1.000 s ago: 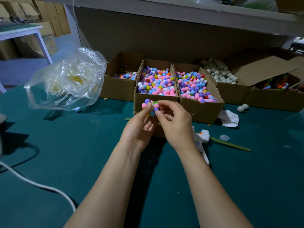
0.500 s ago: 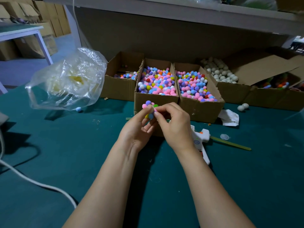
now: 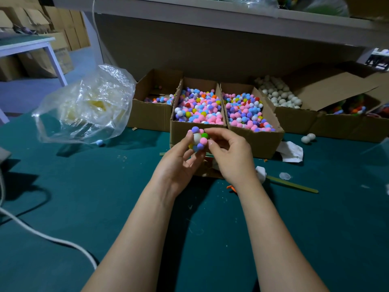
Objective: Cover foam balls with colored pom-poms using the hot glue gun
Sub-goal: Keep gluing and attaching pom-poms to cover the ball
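Observation:
My left hand holds up a white foam ball partly covered with purple, pink, green and yellow pom-poms, in front of the middle box. My right hand is just to its right, fingertips curled close to the ball; I cannot tell whether they touch it. Two cardboard boxes of mixed pom-poms stand behind. A box of bare white foam balls lies farther right. The white glue gun lies on the table, mostly hidden behind my right wrist.
A crumpled clear plastic bag sits at left. A white cord crosses the green table. Two loose foam balls, crumpled white paper and a yellow-green stick lie at right. A shelf hangs overhead.
My right hand's fingers have drawn back to the right off the ball, exposing a bare white patch. The ball has turned slightly in my left hand.

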Tool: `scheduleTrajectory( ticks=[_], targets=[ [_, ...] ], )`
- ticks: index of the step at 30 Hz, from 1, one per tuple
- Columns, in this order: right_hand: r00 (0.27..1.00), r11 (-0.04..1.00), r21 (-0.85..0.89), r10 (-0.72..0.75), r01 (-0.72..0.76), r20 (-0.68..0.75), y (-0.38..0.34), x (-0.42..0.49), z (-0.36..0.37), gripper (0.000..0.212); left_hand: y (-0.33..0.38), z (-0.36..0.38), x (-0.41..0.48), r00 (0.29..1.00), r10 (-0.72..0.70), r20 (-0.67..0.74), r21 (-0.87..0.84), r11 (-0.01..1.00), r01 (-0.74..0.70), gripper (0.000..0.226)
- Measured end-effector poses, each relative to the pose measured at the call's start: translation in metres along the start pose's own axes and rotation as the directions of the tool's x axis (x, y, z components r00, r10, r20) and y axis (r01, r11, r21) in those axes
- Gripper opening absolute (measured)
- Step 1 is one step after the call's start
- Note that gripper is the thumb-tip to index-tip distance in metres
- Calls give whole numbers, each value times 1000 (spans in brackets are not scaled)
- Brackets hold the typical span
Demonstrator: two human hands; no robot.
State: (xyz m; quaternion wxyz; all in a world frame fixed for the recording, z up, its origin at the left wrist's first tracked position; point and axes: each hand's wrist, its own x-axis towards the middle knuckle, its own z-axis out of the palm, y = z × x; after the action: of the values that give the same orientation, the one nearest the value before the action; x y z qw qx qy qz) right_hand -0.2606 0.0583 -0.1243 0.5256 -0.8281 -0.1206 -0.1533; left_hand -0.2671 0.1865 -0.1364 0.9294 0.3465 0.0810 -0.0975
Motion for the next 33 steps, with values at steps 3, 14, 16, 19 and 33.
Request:
scheduleTrajectory(
  ticks=[3,14,16,19,33],
  targets=[
    [1000,1000,-28,4,-4,-23,0,0,0,23,0,1,1,999,30,15,75,997,-31,18],
    [980,945,-325,-92,30,-179,-8,21,6,25,2,4,0,990,24,-137,-61,998,-33,19],
    [996,912,-410,-23,-17,-91,-16,38,9,30,2,4,-1,988,20,-154,-158,986,-45,29],
    [968,798,-588,233,-136,92,-24,64,19,36,1,5,-1,991,16,-132,-243,969,-48,34],
    [985,920,-361,172,-150,29,-12,71,16,21,-1,2,2,994,14,-110,-172,984,-32,42]
  ],
)
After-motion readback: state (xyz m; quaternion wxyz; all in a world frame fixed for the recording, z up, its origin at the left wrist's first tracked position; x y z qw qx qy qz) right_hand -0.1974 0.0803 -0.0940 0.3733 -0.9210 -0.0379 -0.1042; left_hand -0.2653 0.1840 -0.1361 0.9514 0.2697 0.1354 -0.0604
